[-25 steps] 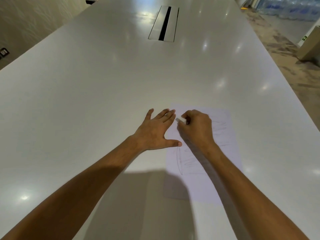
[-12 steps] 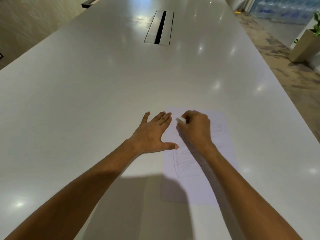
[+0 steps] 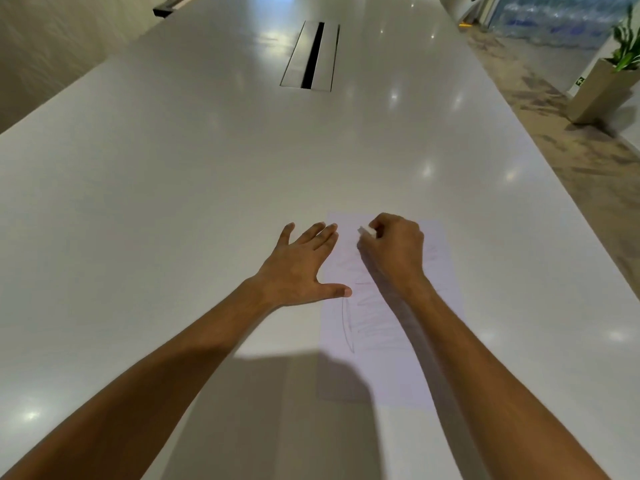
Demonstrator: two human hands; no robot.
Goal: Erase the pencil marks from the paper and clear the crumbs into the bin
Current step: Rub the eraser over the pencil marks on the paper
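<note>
Both forearms bare, no sleeves; left hand (image 3: pixel 298 268), right hand (image 3: pixel 394 251) ungloved, no rings.

There is one view only, from a wide-angle camera on the person's head. It looks forward and steeply down the long glossy white tabletop (image 3: pixel 173 188), whose edges bend outward near the frame's sides. Both bare forearms enter from the bottom corners and lie close under the lens. The tabletop's far end, with its recessed metal cable slot (image 3: pixel 311 55), runs toward the top edge
</note>
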